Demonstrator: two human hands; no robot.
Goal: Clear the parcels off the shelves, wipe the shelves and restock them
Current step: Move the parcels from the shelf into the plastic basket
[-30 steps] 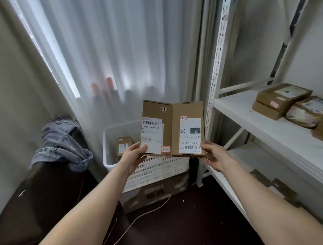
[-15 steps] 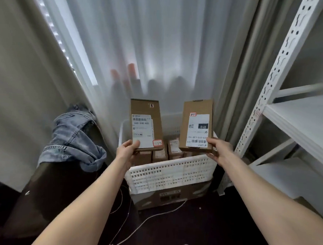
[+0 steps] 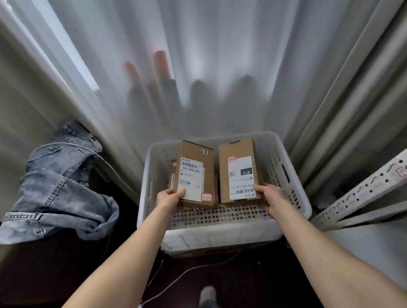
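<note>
- Left parcel point(image 3: 194, 176): brown cardboard box, white label facing up, above the white basket point(image 3: 297, 202).
- Right parcel point(image 3: 239, 171): similar labelled box, just beside it, tilted.

White basket point(image 3: 299, 207) open on top; both hands drop in from above. Left hand point(image 3: 170, 198) holds left parcel point(image 3: 195, 177), right hand point(image 3: 272, 197) holds right parcel point(image 3: 239, 171), side by side, narrow gap between, filling the middle. Perforated basket floor bare at near edge. Curtain point(image 3: 215, 59) hangs close behind basket. Shelf upright point(image 3: 372, 185) blocks right side. Jeans point(image 3: 60, 183) heaped left. Cable point(image 3: 190, 272) crosses dark floor below.
</note>
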